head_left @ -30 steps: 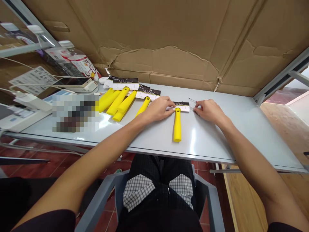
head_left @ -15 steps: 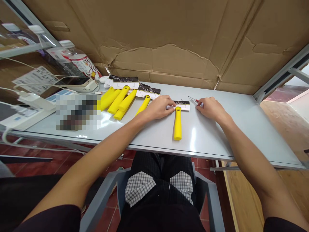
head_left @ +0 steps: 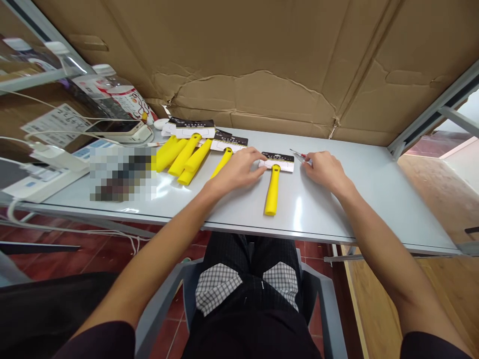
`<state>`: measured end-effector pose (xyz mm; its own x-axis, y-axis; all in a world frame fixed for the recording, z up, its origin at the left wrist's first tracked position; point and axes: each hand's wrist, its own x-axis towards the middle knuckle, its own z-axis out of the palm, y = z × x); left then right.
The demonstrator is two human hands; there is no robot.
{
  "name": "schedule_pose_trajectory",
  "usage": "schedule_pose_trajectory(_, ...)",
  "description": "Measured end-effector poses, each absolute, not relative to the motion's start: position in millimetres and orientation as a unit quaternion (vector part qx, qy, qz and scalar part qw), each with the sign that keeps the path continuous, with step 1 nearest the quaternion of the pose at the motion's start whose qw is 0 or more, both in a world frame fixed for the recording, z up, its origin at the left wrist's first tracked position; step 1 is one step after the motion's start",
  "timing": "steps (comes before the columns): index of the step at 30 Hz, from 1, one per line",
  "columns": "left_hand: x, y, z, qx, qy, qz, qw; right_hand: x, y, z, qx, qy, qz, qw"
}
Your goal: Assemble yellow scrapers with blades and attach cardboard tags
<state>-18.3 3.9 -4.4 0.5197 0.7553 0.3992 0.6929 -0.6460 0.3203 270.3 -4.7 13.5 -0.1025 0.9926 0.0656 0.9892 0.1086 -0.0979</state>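
A yellow-handled scraper (head_left: 273, 192), its wide head in a black-and-white card sleeve, lies in front of me with the handle pointing toward me. My left hand (head_left: 244, 167) is at the card's left edge, thumb and fingers apart, gripping nothing; whether a fingertip touches the card is unclear. To the right of the card, my right hand (head_left: 325, 169) rests on the table with fingers curled around a slim, metal-tipped tool (head_left: 298, 154) with a bit of red. Most of that tool is hidden by the fingers. Several more yellow scrapers (head_left: 194, 158) are heaped on the left.
The white table (head_left: 325, 219) ends close to my lap. Cardboard (head_left: 254, 99) stands along its back. A phone (head_left: 114, 127), a power strip (head_left: 35, 187) with cables and plastic bottles (head_left: 121, 92) crowd the left side. A pixelated patch (head_left: 121, 174) covers something there.
My left thumb and fingers have spread and drawn back slightly from the card. The scraper's handle end has swung a little to the left. My right hand stays about the same.
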Motion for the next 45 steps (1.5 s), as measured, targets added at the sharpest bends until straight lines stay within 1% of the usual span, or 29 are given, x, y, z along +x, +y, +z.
schedule_pose_trajectory(2, -24.0, -16.4, -8.3, 0.861, 0.427, 0.268, 0.073, 265.6, -18.0, 14.6, -0.656, -0.752, 0.004, 0.069)
schedule_pose_trajectory(5, -28.2, -45.5, -24.0, 0.855, 0.452, 0.238, 0.09, 254.9, -47.0, 11.1, -0.635, -0.768, 0.004, 0.082)
schedule_pose_trajectory(10, -18.4, -69.3, -46.7, 0.853, 0.478, 0.199, 0.059, 236.3, -90.2, -12.3, -0.595, -0.795, 0.038, 0.115)
schedule_pose_trajectory(15, -10.2, -75.0, -42.8, 0.842, 0.526, 0.111, 0.036, 228.6, -102.5, -33.7, -0.637, -0.765, 0.046, 0.084)
schedule_pose_trajectory(18, -10.0, -76.8, -39.2, 0.839, 0.537, 0.085, 0.027, 227.9, -103.2, -37.5, -0.639, -0.764, 0.042, 0.079)
schedule_pose_trajectory(33, -14.0, -83.1, -43.7, 0.84, 0.53, 0.116, 0.009, 228.0, -114.4, -42.7, -0.615, -0.783, -0.017, 0.088)
schedule_pose_trajectory(45, -12.9, -86.5, -32.4, 0.845, 0.522, 0.113, 0.023, 228.3, -117.4, -34.8, -0.599, -0.793, -0.01, 0.11)
